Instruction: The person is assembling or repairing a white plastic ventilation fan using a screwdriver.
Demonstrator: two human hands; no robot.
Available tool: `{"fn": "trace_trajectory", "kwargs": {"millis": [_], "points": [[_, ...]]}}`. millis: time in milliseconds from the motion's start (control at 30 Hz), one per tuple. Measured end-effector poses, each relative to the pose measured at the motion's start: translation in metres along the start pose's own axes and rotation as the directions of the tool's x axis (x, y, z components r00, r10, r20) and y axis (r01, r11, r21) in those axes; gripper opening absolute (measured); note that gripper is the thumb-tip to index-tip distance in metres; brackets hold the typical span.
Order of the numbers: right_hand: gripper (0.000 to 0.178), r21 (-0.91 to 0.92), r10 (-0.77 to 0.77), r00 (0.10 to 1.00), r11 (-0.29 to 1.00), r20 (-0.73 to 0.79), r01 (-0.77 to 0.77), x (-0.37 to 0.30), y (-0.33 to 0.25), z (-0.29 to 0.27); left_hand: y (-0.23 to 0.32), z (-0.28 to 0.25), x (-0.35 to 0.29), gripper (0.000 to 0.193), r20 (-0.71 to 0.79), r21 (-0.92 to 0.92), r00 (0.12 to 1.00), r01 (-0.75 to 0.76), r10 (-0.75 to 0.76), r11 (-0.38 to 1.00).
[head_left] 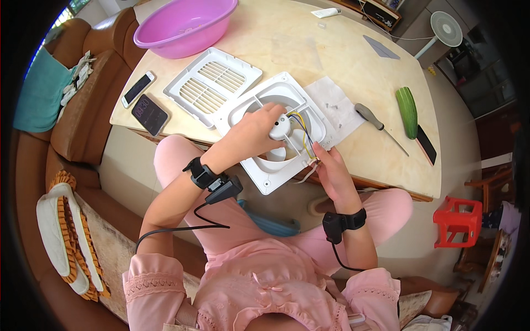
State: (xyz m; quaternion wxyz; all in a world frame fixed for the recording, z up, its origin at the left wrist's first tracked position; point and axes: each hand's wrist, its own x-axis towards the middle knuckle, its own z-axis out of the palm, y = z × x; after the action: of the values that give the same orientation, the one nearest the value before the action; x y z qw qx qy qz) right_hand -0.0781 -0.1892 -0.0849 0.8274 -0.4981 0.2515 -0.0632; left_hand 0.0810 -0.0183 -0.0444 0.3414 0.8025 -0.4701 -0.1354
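A square white exhaust fan [266, 183] lies tilted at the table's near edge, its round opening facing up. My left hand [255, 132] reaches over the opening, fingers curled round the white motor housing [280, 128] at the centre. Yellow and dark wires [302, 122] run from the housing to the frame's right side. There, my right hand [334, 174] pinches the wires with thumb and fingers at the frame's edge; the exact contact is partly hidden. A pale cable [307, 175] hangs below that spot. The slatted white grille cover [251, 75] lies detached just behind the fan, to the left.
Several screws [331, 106] rest on white paper [346, 122], beside a screwdriver [373, 118]. A cucumber [407, 113] and a black flat strip [425, 144] lie farther right. Two phones [138, 89] and a pink basin [185, 36] occupy the left; a red stool [457, 219] stands on the floor.
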Motion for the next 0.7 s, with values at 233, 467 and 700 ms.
{"fn": "trace_trajectory", "kwargs": {"millis": [233,467,700], "points": [[0.051,0.062,0.028,0.998,0.998,0.064,-0.032,-0.001,-0.01,0.017,-0.005,0.004,-0.003,0.058,-0.063,-0.076,0.998,-0.026,0.021,0.997],[0.057,-0.039,-0.183,0.983,0.982,0.001,0.183,-0.006,-0.009,0.019,-0.001,0.014,-0.012,0.062,-0.166,-0.053,0.983,-0.09,0.08,0.995],[0.048,-0.584,-0.569,0.802,0.593,0.183,0.554,-0.036,-0.081,0.048,0.034,0.057,0.008,0.07,-0.73,-0.316,0.683,-0.376,0.029,0.871]]}}
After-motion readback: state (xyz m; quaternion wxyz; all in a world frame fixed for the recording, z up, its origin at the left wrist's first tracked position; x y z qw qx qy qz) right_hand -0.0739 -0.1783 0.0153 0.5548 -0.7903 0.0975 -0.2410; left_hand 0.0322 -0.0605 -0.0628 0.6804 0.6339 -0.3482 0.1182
